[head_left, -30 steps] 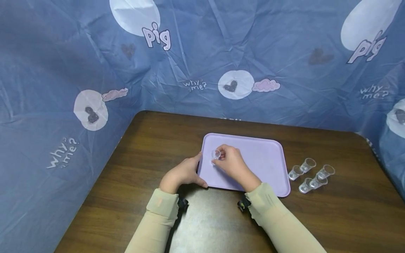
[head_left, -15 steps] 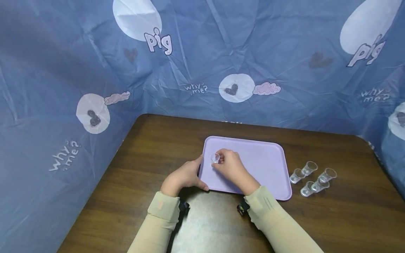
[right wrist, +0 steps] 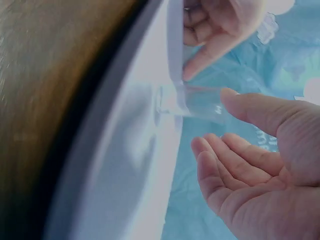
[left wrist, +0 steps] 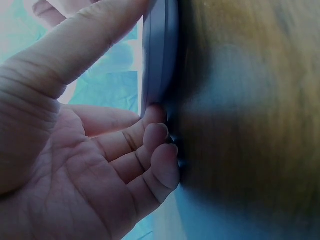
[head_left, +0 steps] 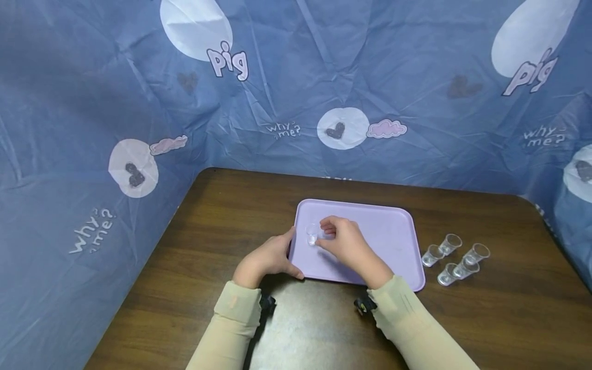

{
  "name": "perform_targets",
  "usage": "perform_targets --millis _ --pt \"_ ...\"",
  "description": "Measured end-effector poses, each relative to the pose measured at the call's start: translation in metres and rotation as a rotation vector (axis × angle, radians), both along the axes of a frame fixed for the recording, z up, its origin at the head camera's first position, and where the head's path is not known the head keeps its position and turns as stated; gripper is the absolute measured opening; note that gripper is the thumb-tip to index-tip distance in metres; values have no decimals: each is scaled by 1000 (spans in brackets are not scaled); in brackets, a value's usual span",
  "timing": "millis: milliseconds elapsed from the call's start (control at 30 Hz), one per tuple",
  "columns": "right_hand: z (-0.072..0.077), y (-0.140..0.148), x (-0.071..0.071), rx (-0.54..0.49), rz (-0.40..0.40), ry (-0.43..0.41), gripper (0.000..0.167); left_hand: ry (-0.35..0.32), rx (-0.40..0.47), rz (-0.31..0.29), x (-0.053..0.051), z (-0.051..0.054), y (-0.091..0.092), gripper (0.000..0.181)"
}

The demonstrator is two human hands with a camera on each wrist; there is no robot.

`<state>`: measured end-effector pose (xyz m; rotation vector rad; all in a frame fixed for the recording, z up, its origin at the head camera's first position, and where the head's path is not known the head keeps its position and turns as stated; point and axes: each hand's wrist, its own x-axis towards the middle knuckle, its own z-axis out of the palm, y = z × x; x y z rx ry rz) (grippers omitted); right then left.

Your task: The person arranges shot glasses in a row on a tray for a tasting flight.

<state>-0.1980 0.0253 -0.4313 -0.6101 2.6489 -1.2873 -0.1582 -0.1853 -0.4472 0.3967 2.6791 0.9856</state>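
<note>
One clear cup [head_left: 312, 235] stands upright on the left part of the lilac tray [head_left: 388, 241]. Beside it, my right hand [head_left: 350, 245] has its fingers apart from the cup; in the right wrist view the thumb of that hand [right wrist: 265, 150] is at the rim of the cup [right wrist: 200, 102] and the fingers are clear of it. My left hand [head_left: 268, 258] is spread around the tray's near left corner, thumb at the front edge. In the left wrist view, fingertips of this hand [left wrist: 95, 145] touch the rim of the tray [left wrist: 159, 55].
Several clear cups, one of them a near cup [head_left: 446, 276], stand close together on the brown wooden table [head_left: 518, 308], right of the tray. A blue printed cloth [head_left: 277, 77] hangs behind the table and along its left side.
My right hand has let go of the cup and shifted slightly right, its fingers parting from it. My left hand stays at the tray's corner.
</note>
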Motion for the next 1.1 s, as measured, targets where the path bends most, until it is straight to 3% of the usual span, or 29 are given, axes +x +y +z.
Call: perform_targets --millis 200,567,867,1100 --pt "12 22 5 -37 -13 66 43 6 29 -4 0 0 -1 113" --pt "25 74 19 -82 -118 148 45 -8 44 3 0 0 0 113" --pt "31 126 32 -8 -222 262 43 -2 49 -7 0 0 1 115" --pt "32 159 43 25 -322 248 44 23 59 -9 0 -2 0 114"
